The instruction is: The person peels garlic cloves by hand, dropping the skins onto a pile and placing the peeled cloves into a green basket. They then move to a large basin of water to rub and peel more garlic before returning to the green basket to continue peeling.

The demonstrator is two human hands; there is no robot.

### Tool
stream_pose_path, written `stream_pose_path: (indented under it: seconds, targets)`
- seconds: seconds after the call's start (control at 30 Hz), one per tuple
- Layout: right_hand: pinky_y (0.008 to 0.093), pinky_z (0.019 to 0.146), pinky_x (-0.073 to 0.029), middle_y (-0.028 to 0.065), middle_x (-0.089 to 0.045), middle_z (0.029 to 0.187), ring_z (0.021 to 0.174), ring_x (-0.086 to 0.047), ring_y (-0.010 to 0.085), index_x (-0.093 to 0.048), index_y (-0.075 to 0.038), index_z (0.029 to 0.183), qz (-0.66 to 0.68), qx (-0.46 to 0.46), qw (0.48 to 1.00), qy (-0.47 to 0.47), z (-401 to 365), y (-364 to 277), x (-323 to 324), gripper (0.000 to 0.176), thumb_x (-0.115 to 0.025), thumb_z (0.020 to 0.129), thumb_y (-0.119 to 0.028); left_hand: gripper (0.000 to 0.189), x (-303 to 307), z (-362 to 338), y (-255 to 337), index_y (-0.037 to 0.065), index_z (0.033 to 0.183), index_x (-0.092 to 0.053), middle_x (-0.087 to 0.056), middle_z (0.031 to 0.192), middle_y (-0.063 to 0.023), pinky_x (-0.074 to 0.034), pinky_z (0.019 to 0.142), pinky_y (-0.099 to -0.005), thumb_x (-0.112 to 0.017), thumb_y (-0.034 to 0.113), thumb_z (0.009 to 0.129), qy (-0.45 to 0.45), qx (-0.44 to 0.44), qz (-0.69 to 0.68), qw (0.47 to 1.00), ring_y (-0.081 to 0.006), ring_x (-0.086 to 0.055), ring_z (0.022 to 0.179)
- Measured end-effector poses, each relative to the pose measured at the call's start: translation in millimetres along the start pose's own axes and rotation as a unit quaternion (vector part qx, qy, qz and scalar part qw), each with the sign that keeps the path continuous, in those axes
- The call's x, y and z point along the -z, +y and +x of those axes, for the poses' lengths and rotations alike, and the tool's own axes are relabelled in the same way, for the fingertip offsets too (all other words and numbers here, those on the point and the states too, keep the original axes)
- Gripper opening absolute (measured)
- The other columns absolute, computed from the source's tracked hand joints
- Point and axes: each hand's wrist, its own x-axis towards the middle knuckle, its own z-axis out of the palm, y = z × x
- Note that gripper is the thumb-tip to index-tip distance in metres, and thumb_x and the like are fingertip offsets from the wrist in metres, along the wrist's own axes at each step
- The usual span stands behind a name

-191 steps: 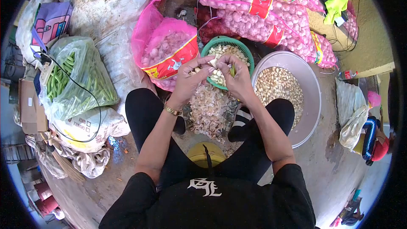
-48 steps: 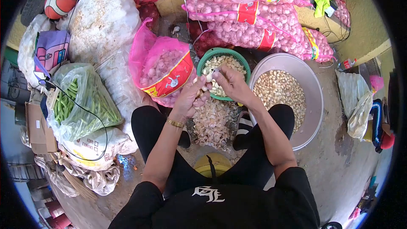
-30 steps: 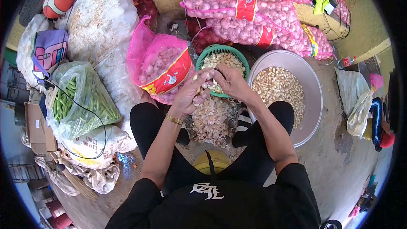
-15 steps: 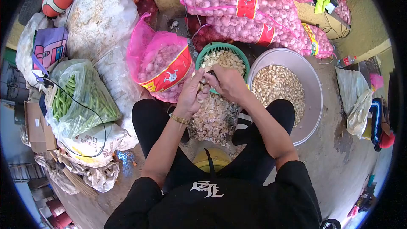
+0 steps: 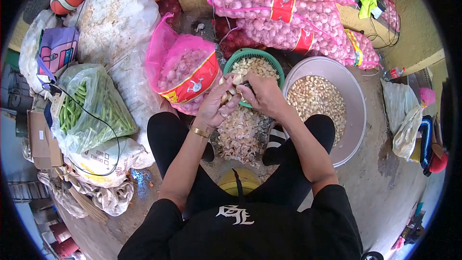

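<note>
1. Your left hand (image 5: 216,107) is on the near side of the green basket (image 5: 255,52), a little to its left, palm turned up and fingers curled around several garlic cloves (image 5: 226,98). Some look pale, others brownish.

2. Your right hand (image 5: 268,97) is over the near edge of the basket, thumb and fingers closed on a small dark tool (image 5: 248,86). It looks like a short knife, but the fingers hide most of it, so you cannot be sure of the blade.

3. The step in hand looks like working the skin off a clove at your left fingertips. Whether tool and clove touch is too small to tell.

4. As a judgement, the next move calls for a light, steady pinch on the left and short strokes on the right, edge kept off the left thumb. The loose cloves in that palm could slip out.

5. Pale cloves (image 5: 262,66) lie inside the basket. The heap of papery skins (image 5: 238,137) is on its near side, between your feet.

6. Left of the basket stands the open pink mesh bag (image 5: 185,70) of garlic. To its right is the wide tub (image 5: 353,94), with many more cloves (image 5: 315,101) in it.
</note>
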Motion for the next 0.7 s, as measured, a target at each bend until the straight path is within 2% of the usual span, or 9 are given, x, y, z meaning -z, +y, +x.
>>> stream_pose_path:
  seconds: [0.07,0.2,0.3,0.37,0.47,0.6,0.67,0.7]
  targets:
    - [0.0474,0.053,-0.044,0.0201,-0.056,0.062,0.061,-0.059,0.0409,-0.052,-0.004,0.091,-0.008,0.037,0.999,0.003,-1,-1,-1,0.026,-0.061,0.091,-0.028,0.024,-7,-4,3,0.011,0.118,-0.051,-0.054,0.075,-0.0024,-0.028,0.033,-0.0140,-0.054,0.025,0.098,-0.034,-0.018,0.039,0.998,-0.0039,-0.041,0.045]
    - [0.0472,0.052,-0.044,0.0199,-0.056,0.062,0.061,-0.059,0.0400,-0.053,-0.004,0.091,0.012,0.007,1.000,0.011,-2,1,5,0.026,-0.062,0.090,-0.028,0.023,0,-3,2,0.009,0.116,-0.053,-0.056,0.075,-0.0023,-0.028,0.034,-0.0139,-0.054,0.023,0.098,-0.030,-0.005,0.128,0.991,-0.0031,-0.042,0.046]
    - [0.0464,0.052,-0.044,0.0184,-0.056,0.062,0.060,-0.060,0.0379,-0.054,-0.005,0.092,-0.046,0.023,0.998,0.022,-1,5,9,0.025,-0.063,0.090,-0.028,0.023,-8,-5,-2,0.007,0.116,-0.054,-0.060,0.079,-0.0031,-0.028,0.033,-0.0143,-0.054,0.022,0.098,-0.046,-0.013,0.161,0.986,-0.0023,-0.043,0.045]
    - [0.0460,0.052,-0.045,0.0166,-0.056,0.061,0.058,-0.060,0.0368,-0.052,-0.005,0.089,-0.037,0.036,0.998,0.047,1,2,9,0.026,-0.063,0.090,-0.028,0.020,-31,-10,0,0.007,0.112,-0.054,-0.062,0.083,-0.0041,-0.029,0.033,-0.0147,-0.055,0.022,0.098,-0.003,-0.040,0.179,0.983,-0.0021,-0.043,0.044]
    - [0.0457,0.051,-0.045,0.0153,-0.056,0.061,0.058,-0.059,0.0367,-0.050,-0.006,0.085,-0.107,0.041,0.993,0.030,-1,4,8,0.028,-0.064,0.089,-0.029,0.017,-15,-6,-5,0.008,0.109,-0.054,-0.060,0.081,-0.0031,-0.029,0.033,-0.0152,-0.054,0.021,0.098,-0.007,-0.039,0.174,0.984,-0.0027,-0.044,0.044]
    - [0.0453,0.050,-0.045,0.0154,-0.057,0.063,0.057,-0.059,0.0368,-0.048,-0.006,0.083,-0.068,0.070,0.995,0.029,-1,0,6,0.030,-0.064,0.089,-0.031,0.016,-9,-6,-9,0.009,0.109,-0.053,-0.058,0.078,-0.0024,-0.030,0.033,-0.0156,-0.054,0.021,0.098,-0.003,-0.056,0.108,0.993,-0.0038,-0.046,0.045]
    - [0.0424,0.051,-0.045,0.0139,-0.058,0.067,0.059,-0.060,0.0340,-0.054,-0.005,0.092,-0.060,0.098,0.993,-0.012,-3,1,7,0.022,-0.068,0.086,-0.022,0.017,-6,-5,-4,0.010,0.109,-0.052,-0.055,0.074,-0.0018,-0.030,0.033,-0.0159,-0.053,0.023,0.099,0.006,-0.055,0.070,0.996,-0.0048,-0.045,0.044]
    - [0.0424,0.051,-0.045,0.0139,-0.058,0.067,0.059,-0.060,0.0340,-0.054,-0.005,0.092,-0.059,0.100,0.993,-0.012,-4,1,7,0.022,-0.068,0.086,-0.022,0.017,-3,-6,-2,0.010,0.109,-0.052,-0.055,0.074,-0.0018,-0.030,0.033,-0.0159,-0.053,0.023,0.099,0.006,-0.056,0.070,0.996,-0.0048,-0.045,0.044]
